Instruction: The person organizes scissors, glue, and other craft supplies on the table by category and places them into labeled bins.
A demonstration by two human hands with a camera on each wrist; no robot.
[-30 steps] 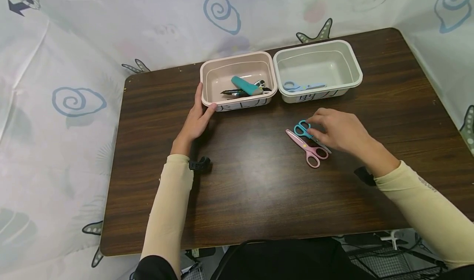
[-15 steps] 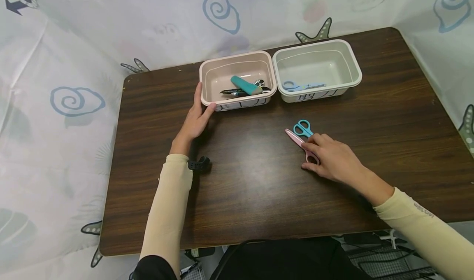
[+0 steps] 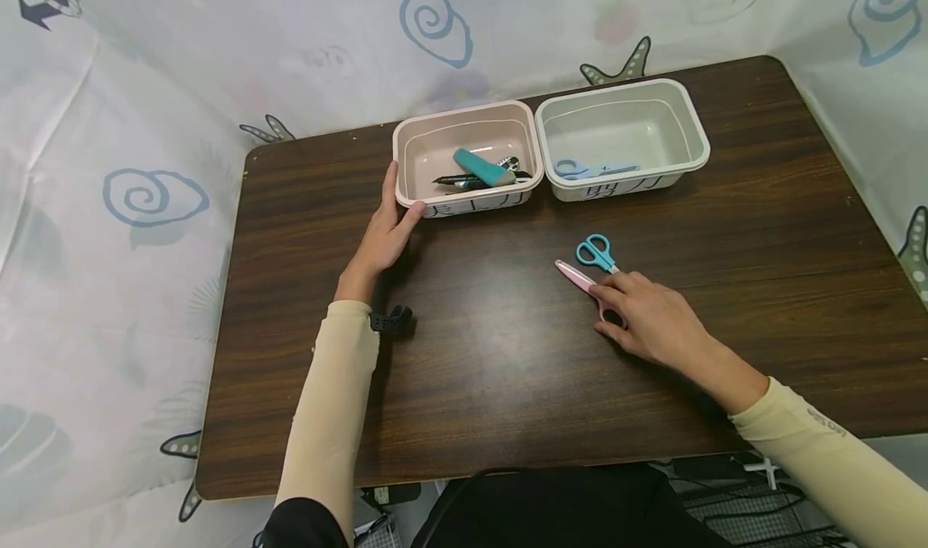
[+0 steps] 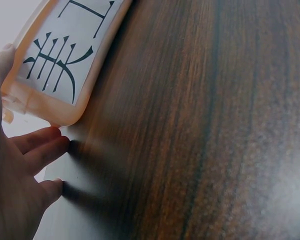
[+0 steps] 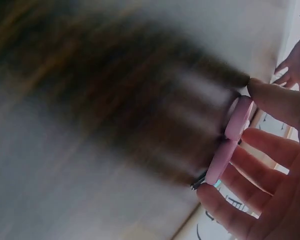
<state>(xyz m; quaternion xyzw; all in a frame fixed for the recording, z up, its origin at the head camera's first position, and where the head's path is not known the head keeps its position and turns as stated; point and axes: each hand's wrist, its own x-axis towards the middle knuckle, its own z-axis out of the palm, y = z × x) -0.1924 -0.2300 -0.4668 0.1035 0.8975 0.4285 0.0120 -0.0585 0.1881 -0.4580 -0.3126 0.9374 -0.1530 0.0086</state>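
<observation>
My left hand [image 3: 379,242] rests at the front left corner of a pinkish plastic box [image 3: 433,115], thumb at its front rim and fingers straight along its side. In the left wrist view, the box's white label [image 4: 62,52] carries black characters. My right hand [image 3: 656,318] holds a pair of pink scissors [image 3: 575,276] by the handles, between thumb and fingers; the blades point to the back left. The right wrist view shows the pink handle loops [image 5: 239,118] edge-on. Just behind lies a pair of turquoise scissors [image 3: 596,252], its blades mostly hidden by my right hand.
The pinkish box contains a teal tool with a grey end [image 3: 484,168] and slim black pen-shaped things [image 3: 453,180]. Beside it on the right stands a pale green box [image 3: 616,129] with light blue scissors [image 3: 573,169] in it. Both stand along the back edge of the brown table [image 3: 464,387].
My right hand has moved from the turquoise scissors toward me onto the pink scissors' handles. The pink scissors have shifted slightly toward me. My left hand has stayed at the box.
</observation>
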